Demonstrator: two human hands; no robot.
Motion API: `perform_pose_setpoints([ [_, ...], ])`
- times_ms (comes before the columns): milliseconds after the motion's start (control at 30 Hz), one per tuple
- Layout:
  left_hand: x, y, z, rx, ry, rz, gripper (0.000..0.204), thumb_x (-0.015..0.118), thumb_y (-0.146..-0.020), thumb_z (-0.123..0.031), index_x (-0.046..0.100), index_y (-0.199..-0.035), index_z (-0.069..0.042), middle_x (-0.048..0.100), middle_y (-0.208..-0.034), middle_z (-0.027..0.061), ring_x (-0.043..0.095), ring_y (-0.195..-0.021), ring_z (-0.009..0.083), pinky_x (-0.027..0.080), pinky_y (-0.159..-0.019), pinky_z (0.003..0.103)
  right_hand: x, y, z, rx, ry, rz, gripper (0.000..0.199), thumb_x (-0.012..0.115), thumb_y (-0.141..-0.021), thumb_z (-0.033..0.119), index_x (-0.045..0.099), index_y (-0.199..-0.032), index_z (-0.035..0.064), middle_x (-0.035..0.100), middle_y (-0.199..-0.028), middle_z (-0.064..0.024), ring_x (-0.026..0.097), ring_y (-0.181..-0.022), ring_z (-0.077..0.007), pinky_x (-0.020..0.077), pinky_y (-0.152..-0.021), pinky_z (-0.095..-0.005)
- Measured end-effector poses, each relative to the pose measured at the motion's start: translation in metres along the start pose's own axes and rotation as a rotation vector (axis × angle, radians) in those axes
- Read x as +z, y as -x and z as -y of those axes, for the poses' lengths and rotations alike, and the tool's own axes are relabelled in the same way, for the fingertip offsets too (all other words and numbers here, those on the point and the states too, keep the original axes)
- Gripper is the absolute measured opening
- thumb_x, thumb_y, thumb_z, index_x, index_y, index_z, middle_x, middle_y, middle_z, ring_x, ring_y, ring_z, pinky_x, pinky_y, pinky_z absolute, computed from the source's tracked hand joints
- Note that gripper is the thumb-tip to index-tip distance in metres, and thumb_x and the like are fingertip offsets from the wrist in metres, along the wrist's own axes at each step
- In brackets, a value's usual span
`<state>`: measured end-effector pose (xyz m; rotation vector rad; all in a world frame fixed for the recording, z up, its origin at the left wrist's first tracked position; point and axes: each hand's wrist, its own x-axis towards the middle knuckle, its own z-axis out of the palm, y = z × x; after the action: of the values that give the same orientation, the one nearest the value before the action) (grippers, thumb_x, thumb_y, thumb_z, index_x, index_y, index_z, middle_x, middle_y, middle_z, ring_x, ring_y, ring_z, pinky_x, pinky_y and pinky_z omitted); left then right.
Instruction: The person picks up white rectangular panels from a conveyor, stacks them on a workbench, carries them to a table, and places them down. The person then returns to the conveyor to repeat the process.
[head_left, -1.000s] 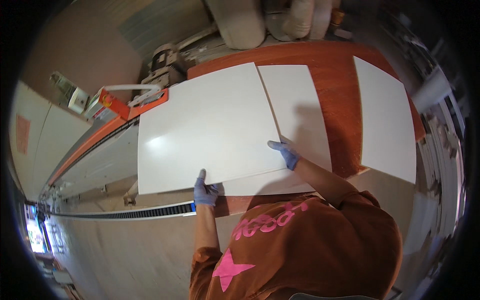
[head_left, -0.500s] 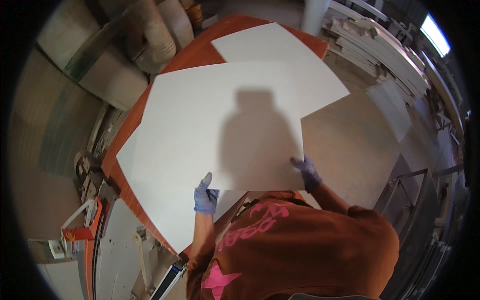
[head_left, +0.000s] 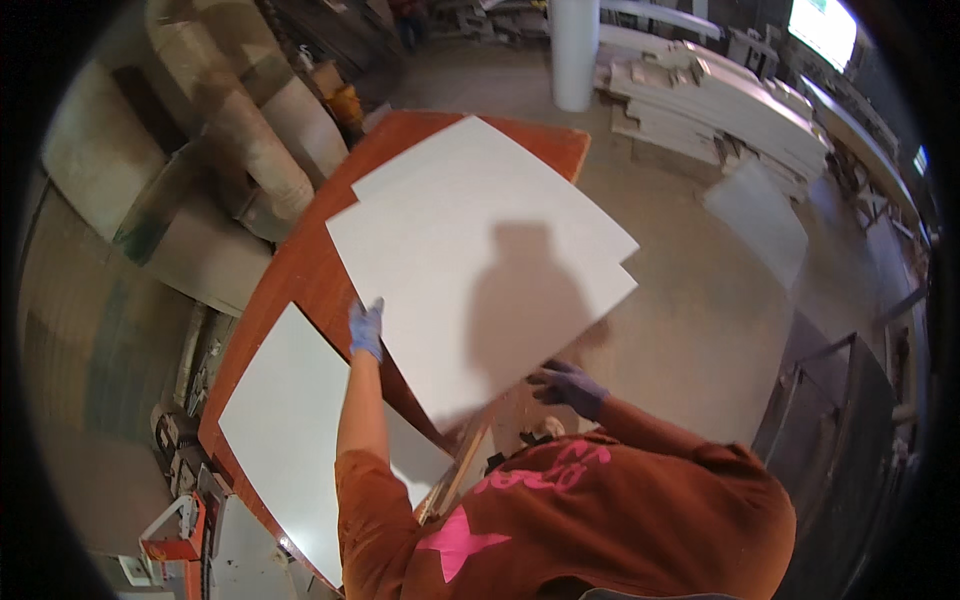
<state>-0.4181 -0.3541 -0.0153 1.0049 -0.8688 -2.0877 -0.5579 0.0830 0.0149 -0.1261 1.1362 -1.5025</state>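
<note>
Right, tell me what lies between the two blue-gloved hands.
In the head view, only the near corner of the large white flat panel spans between the left hand and right hand; both grip its edges. Below it shows the reddish-brown table.

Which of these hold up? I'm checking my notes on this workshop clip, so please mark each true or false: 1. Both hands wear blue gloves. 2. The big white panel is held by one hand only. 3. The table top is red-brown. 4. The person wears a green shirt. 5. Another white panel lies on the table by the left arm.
1. True: left hand and right hand are both gloved in blue.
2. False: both hands grip the large white panel, one on each side edge.
3. True: the table is red-brown.
4. False: the shirt is orange.
5. True: a second white panel lies there.
</note>
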Motion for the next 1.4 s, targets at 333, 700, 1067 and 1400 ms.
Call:
perform_pose_setpoints([
  [333,0.06,0.068,0.073,0.483,-1.015,0.006,0.071,0.063,-0.084,-0.005,0.019,-0.139,0.004,0.03,-0.143,0.0191,0.033,-0.13,0.0262,0.026,-0.107,0.033,-0.113,-0.032,0.035,-0.368,0.024,-0.553,0.05,0.061,-0.084,0.011,0.043,-0.13,0.0035,0.059,-0.108,-0.0076,0.056,-0.089,-0.0145,0.0481,-0.077,-0.0277],
  [700,0.056,0.072,0.075,0.309,-0.802,-0.136,0.073,0.061,-0.086,-0.011,0.014,-0.141,-0.003,0.02,-0.147,0.0133,0.026,-0.131,0.0213,0.022,-0.109,0.035,-0.172,-0.076,0.076,-0.582,0.246,-0.645,0.042,0.062,-0.084,0.009,0.052,-0.123,-0.0001,0.059,-0.098,-0.0054,0.055,-0.09,-0.0126,0.0457,-0.082,-0.0257],
  [1067,0.053,0.061,0.077,0.324,-1.141,-0.262,0.06,0.066,-0.085,-0.023,0.036,-0.128,0.005,0.047,-0.117,0.0094,0.045,-0.105,0.0191,0.037,-0.096,0.032,-0.189,-0.074,0.109,-0.546,0.11,-0.616,0.027,0.071,-0.079,0.008,0.059,-0.102,0.0022,0.065,-0.09,-0.008,0.061,-0.082,-0.0128,0.0502,-0.076,-0.0256],
  [1400,0.073,0.063,0.09,0.32,-1.157,-0.178,0.046,0.061,-0.087,-0.023,0.043,-0.122,0.001,0.051,-0.114,0.0087,0.047,-0.101,0.0183,0.04,-0.09,0.034,-0.223,-0.077,0.129,-0.425,-0.074,-0.495,0.022,0.067,-0.08,0.006,0.053,-0.097,0.0017,0.062,-0.088,-0.0055,0.059,-0.082,-0.0111,0.0498,-0.075,-0.0254],
])
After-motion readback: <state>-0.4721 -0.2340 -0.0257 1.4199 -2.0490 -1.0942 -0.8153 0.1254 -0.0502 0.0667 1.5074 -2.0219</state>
